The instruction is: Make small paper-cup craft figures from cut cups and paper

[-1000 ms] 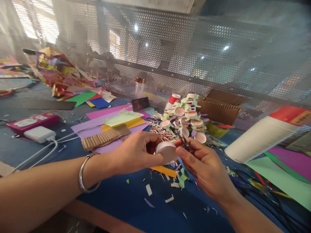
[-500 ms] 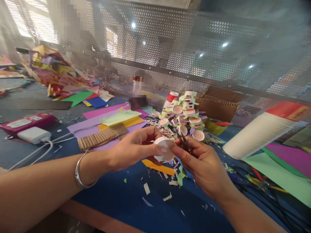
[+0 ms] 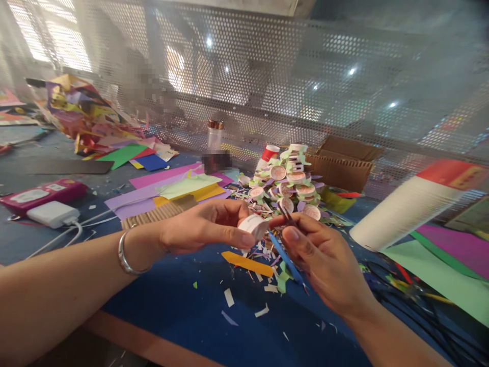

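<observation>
My left hand (image 3: 202, 229), a metal bangle on its wrist, pinches a small white round paper roll (image 3: 252, 225) between thumb and fingers above the blue table (image 3: 183, 311). My right hand (image 3: 321, 260) is closed round a small dark tool (image 3: 289, 218) like tweezers or small scissors, its tip just right of the roll. A blue strip (image 3: 284, 257) runs down from the roll under my right hand. Behind both hands stands a pile of similar rolls with printed round faces and green and purple paper bits (image 3: 290, 188).
Coloured paper sheets (image 3: 179, 191) and corrugated card (image 3: 153, 216) lie at left. A pink power strip (image 3: 42, 192) and white charger (image 3: 51, 214) sit far left. A big glue bottle (image 3: 408, 209) lies at right, an open cardboard box (image 3: 344, 165) behind, perforated metal screen (image 3: 305, 76) at the back.
My left hand has turned the white roll from face-on to edge-on and lifted it slightly. A blue strip now shows below it. My right hand stays beside it.
</observation>
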Demonstrator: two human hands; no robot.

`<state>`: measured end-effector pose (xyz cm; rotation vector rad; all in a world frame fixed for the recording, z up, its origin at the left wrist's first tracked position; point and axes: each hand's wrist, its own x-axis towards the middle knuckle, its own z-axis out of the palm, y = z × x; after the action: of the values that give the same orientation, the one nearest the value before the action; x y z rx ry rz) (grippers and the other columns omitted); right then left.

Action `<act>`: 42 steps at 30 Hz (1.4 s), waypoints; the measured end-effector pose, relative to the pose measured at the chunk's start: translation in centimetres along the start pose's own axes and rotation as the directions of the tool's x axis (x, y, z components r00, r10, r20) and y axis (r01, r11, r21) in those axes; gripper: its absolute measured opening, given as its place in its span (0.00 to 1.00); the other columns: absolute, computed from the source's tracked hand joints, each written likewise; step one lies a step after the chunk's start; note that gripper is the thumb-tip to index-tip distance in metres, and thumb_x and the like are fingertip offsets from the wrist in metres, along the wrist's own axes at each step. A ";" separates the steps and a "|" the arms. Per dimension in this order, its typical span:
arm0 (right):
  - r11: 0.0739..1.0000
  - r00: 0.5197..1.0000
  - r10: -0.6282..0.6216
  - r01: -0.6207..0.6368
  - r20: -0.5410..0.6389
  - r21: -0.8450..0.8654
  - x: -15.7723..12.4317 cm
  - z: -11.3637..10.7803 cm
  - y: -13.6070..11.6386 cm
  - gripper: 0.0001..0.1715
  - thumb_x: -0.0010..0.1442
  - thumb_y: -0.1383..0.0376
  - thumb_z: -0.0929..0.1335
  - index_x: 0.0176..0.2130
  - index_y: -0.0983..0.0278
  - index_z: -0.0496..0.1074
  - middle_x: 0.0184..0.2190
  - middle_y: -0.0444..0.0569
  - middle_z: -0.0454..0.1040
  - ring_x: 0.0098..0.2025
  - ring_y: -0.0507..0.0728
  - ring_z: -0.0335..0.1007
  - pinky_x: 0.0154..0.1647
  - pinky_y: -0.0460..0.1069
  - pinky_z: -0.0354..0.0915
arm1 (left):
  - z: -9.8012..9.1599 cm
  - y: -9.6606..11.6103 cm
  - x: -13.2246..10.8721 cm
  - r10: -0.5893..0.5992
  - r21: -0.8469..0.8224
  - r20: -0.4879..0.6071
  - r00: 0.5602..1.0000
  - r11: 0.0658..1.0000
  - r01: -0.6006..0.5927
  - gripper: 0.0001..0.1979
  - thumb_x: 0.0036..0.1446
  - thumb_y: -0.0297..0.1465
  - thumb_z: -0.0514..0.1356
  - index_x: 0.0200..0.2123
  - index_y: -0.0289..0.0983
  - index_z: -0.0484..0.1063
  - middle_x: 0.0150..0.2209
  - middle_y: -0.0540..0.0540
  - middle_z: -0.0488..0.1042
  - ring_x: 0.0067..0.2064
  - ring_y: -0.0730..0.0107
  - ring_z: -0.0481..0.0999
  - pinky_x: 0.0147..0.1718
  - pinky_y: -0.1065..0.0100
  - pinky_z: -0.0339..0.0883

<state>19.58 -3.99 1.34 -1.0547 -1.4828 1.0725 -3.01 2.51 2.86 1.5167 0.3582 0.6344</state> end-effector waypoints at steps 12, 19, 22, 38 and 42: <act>0.989 0.997 0.006 0.004 0.070 -0.149 -0.3 0.9 -0.7 0.20 0.64 0.46 0.71 0.44 0.59 0.76 0.23 0.38 0.62 0.21 0.48 0.46 0.19 0.46 0.47 | -1.3 -1.7 0.5 0.517 0.692 -0.133 0.846 0.659 -0.294 0.11 0.56 0.31 0.69 0.32 0.36 0.68 0.48 0.41 0.71 0.52 0.65 0.73 0.48 0.65 0.75; 0.981 0.995 0.037 -0.018 0.095 -0.191 0.0 1.0 -0.4 0.17 0.64 0.50 0.72 0.43 0.59 0.76 0.35 0.47 0.77 0.37 0.54 0.72 0.37 0.47 0.69 | -0.9 -1.5 0.3 0.537 0.706 -0.101 0.837 0.632 -0.320 0.11 0.56 0.28 0.69 0.35 0.37 0.69 0.51 0.40 0.72 0.54 0.64 0.74 0.48 0.66 0.75; 0.980 0.994 0.046 -0.025 0.100 -0.198 0.1 1.1 -0.2 0.16 0.63 0.50 0.72 0.42 0.59 0.76 0.37 0.47 0.78 0.39 0.55 0.74 0.39 0.48 0.70 | -0.9 -1.5 0.2 0.539 0.729 -0.069 0.839 0.602 -0.327 0.10 0.56 0.28 0.69 0.36 0.37 0.70 0.51 0.40 0.72 0.56 0.63 0.73 0.48 0.65 0.74; 0.978 0.994 0.014 0.009 0.107 -0.207 0.0 1.2 -0.5 0.11 0.64 0.53 0.73 0.38 0.58 0.77 0.31 0.43 0.74 0.32 0.51 0.69 0.33 0.44 0.67 | -0.6 -1.0 0.2 0.555 0.774 -0.015 0.832 0.533 -0.342 0.10 0.57 0.29 0.69 0.34 0.37 0.69 0.50 0.40 0.74 0.54 0.63 0.74 0.50 0.63 0.71; 0.979 0.994 0.009 0.013 0.105 -0.203 0.0 1.2 -0.5 0.10 0.64 0.54 0.73 0.37 0.58 0.77 0.29 0.42 0.73 0.31 0.50 0.68 0.32 0.44 0.66 | -0.6 -1.1 0.2 0.550 0.769 -0.017 0.835 0.542 -0.340 0.10 0.56 0.28 0.69 0.35 0.37 0.69 0.51 0.41 0.74 0.53 0.64 0.75 0.50 0.64 0.71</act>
<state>18.37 -4.21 1.68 -1.1524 -1.7061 1.0033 -3.06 3.15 1.79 2.3783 0.4592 1.2138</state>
